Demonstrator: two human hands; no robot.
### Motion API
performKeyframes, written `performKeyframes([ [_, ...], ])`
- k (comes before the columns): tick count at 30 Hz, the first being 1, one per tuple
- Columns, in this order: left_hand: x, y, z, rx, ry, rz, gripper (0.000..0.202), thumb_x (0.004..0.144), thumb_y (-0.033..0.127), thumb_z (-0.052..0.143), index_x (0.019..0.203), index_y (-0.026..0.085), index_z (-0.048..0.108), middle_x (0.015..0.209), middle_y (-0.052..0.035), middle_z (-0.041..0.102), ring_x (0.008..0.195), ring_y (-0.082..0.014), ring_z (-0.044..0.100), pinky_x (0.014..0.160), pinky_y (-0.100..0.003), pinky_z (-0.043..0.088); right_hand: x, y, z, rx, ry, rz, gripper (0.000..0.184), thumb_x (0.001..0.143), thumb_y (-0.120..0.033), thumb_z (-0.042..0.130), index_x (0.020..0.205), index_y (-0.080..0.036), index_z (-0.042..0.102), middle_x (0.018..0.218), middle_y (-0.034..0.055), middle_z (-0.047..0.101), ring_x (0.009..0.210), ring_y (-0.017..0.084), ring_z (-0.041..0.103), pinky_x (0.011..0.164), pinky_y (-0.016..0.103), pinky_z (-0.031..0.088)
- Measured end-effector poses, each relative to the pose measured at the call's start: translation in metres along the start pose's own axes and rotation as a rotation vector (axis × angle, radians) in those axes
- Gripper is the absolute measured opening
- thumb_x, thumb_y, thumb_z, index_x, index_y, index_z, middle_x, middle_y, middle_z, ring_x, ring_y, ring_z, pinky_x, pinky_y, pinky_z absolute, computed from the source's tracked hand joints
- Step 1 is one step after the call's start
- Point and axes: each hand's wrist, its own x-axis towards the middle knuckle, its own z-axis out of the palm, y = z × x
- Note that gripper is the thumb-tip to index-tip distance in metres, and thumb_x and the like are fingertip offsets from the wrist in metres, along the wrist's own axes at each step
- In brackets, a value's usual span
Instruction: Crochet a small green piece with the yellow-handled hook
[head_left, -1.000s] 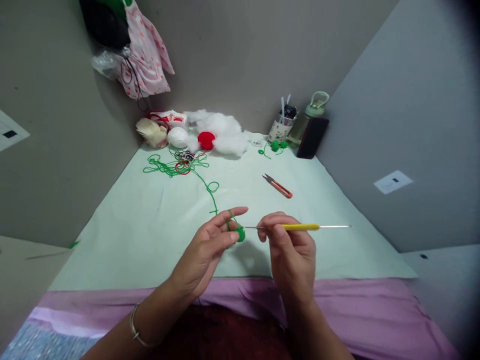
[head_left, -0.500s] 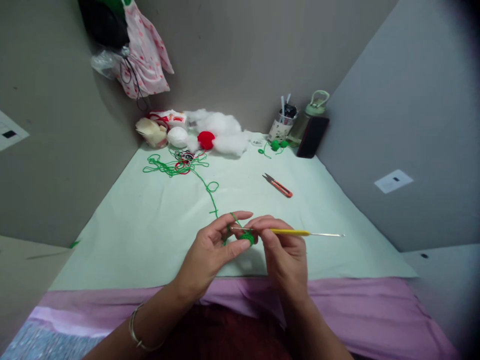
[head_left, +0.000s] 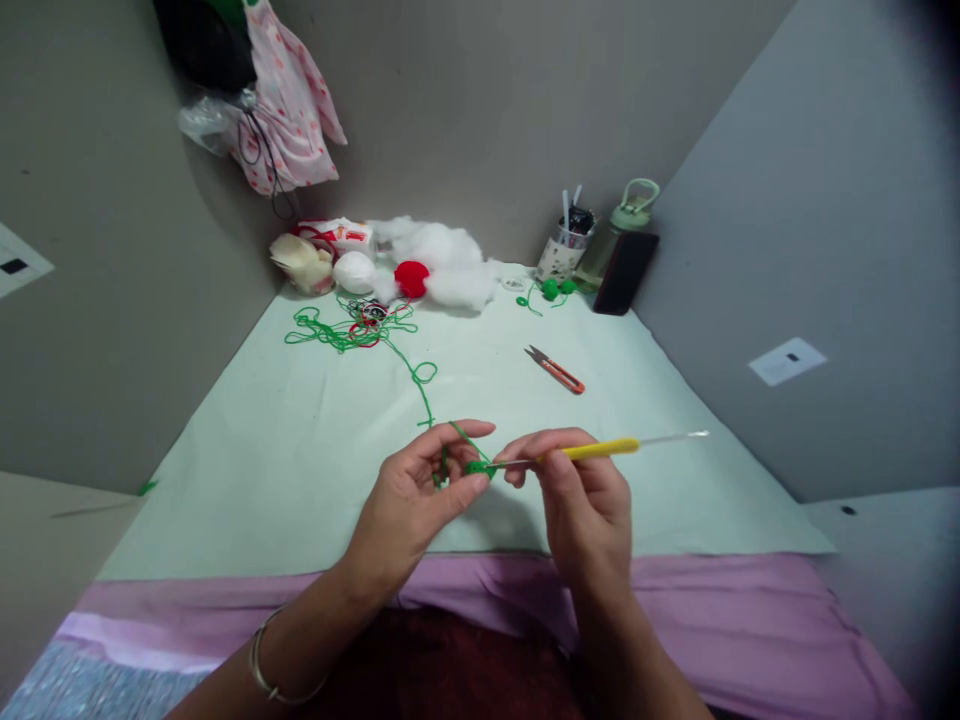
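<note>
Between the thumb and fingers of my left hand [head_left: 412, 490] is a small green crochet piece [head_left: 478, 468]. Green yarn [head_left: 421, 385] runs over my raised left index finger and trails back across the table to a loose tangle. My right hand [head_left: 589, 490] grips a crochet hook [head_left: 604, 449] by its yellow handle. One metal end of the hook meets the green piece; its other end points out to the right, tilted slightly up. The exact stitch at the tip is too small to make out.
Beyond my hands lie orange thread snips [head_left: 555, 370]. Farther back are a yarn tangle [head_left: 337, 330], a red ball [head_left: 412, 280], white stuffing [head_left: 450, 260], green crocheted balls [head_left: 550, 289], a pen holder [head_left: 564, 250], a bottle [head_left: 604, 250] and a phone [head_left: 626, 273]. Grey partitions enclose the table.
My right hand has moved a little right, drawing the hook back so its left tip now sits at the green piece, and its far end has tilted up. My left hand has shifted slightly left.
</note>
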Motion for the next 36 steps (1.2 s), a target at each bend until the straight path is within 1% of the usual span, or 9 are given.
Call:
performKeyframes([
  [5, -0.003, 0.001, 0.004, 0.126, 0.104, 0.089, 0.033, 0.083, 0.017, 0.082, 0.113, 0.03, 0.081, 0.086, 0.0026, 0.065, 0.078, -0.0104, 0.054, 0.082, -0.022, 0.044, -0.008, -0.004, -0.001, -0.508, -0.116, -0.399, 0.027, 0.101, -0.009, 0.054, 0.116, -0.024, 0.071, 0.1, 0.0063, 0.077, 0.089, 0.018, 0.072, 0.078, 0.034, 0.06],
  [9, -0.002, 0.003, 0.007, -0.159, 0.021, -0.072, 0.048, 0.079, 0.027, 0.088, 0.125, 0.027, 0.077, 0.084, 0.0018, 0.064, 0.069, -0.0082, 0.049, 0.066, -0.019, 0.043, -0.014, -0.002, -0.001, -0.818, -0.134, -0.651, 0.038, 0.093, -0.006, 0.067, 0.125, -0.025, 0.074, 0.11, 0.0101, 0.076, 0.102, 0.023, 0.072, 0.082, 0.035, 0.062],
  [13, 0.002, 0.006, 0.005, -0.457, -0.08, -0.287, 0.045, 0.077, 0.027, 0.089, 0.121, 0.021, 0.079, 0.073, 0.0061, 0.057, 0.051, -0.0015, 0.03, 0.073, -0.021, 0.049, -0.011, -0.002, -0.003, -0.426, 0.008, -0.379, 0.031, 0.099, -0.008, 0.059, 0.116, -0.026, 0.076, 0.099, 0.0048, 0.076, 0.087, 0.017, 0.07, 0.075, 0.03, 0.059],
  [15, 0.002, 0.007, 0.004, -0.472, -0.045, -0.258, 0.041, 0.077, 0.024, 0.089, 0.117, 0.021, 0.08, 0.078, 0.0056, 0.059, 0.052, -0.0004, 0.03, 0.084, -0.025, 0.052, -0.006, -0.002, -0.003, -0.153, 0.071, -0.179, 0.026, 0.102, -0.013, 0.056, 0.107, -0.026, 0.078, 0.09, 0.0024, 0.074, 0.074, 0.014, 0.066, 0.067, 0.028, 0.056],
  [17, 0.002, 0.007, 0.004, -0.42, -0.023, -0.204, 0.043, 0.076, 0.024, 0.09, 0.118, 0.023, 0.08, 0.087, 0.0024, 0.063, 0.059, -0.0029, 0.04, 0.08, -0.023, 0.05, -0.002, -0.001, -0.001, 0.007, 0.054, -0.069, 0.022, 0.103, -0.018, 0.058, 0.101, -0.026, 0.079, 0.089, 0.0025, 0.074, 0.07, 0.013, 0.064, 0.064, 0.028, 0.054],
  [22, -0.001, 0.002, 0.011, -0.29, -0.028, -0.126, 0.045, 0.078, 0.027, 0.089, 0.122, 0.027, 0.079, 0.088, -0.0011, 0.065, 0.081, -0.0117, 0.055, 0.071, -0.02, 0.044, -0.005, 0.003, 0.007, -0.131, 0.011, -0.111, 0.023, 0.101, -0.014, 0.06, 0.104, -0.027, 0.079, 0.095, 0.0038, 0.077, 0.083, 0.016, 0.07, 0.071, 0.03, 0.057],
  [28, 0.006, -0.001, 0.011, -0.487, -0.059, -0.27, 0.047, 0.079, 0.026, 0.088, 0.124, 0.019, 0.078, 0.064, 0.007, 0.051, 0.056, -0.0051, 0.035, 0.066, -0.019, 0.044, -0.013, 0.004, 0.006, -0.585, -0.001, -0.443, 0.038, 0.093, -0.006, 0.068, 0.121, -0.029, 0.078, 0.11, 0.008, 0.076, 0.097, 0.022, 0.072, 0.079, 0.036, 0.06],
  [32, 0.01, -0.001, 0.006, -0.593, -0.061, -0.308, 0.036, 0.079, 0.02, 0.086, 0.115, 0.016, 0.08, 0.07, 0.0064, 0.055, 0.057, -0.0038, 0.04, 0.097, -0.031, 0.051, -0.006, 0.003, 0.001, -0.272, 0.099, -0.198, 0.024, 0.1, -0.013, 0.061, 0.105, -0.026, 0.08, 0.09, 0.0042, 0.073, 0.076, 0.016, 0.067, 0.069, 0.032, 0.057],
  [36, 0.007, -0.003, 0.006, -0.544, -0.043, -0.206, 0.041, 0.078, 0.019, 0.085, 0.119, 0.02, 0.078, 0.089, 0.0007, 0.064, 0.082, -0.0121, 0.058, 0.105, -0.037, 0.046, 0.0, 0.008, 0.002, 0.089, 0.082, 0.003, 0.016, 0.1, -0.022, 0.064, 0.097, -0.025, 0.079, 0.087, 0.002, 0.07, 0.066, 0.011, 0.061, 0.062, 0.028, 0.052],
])
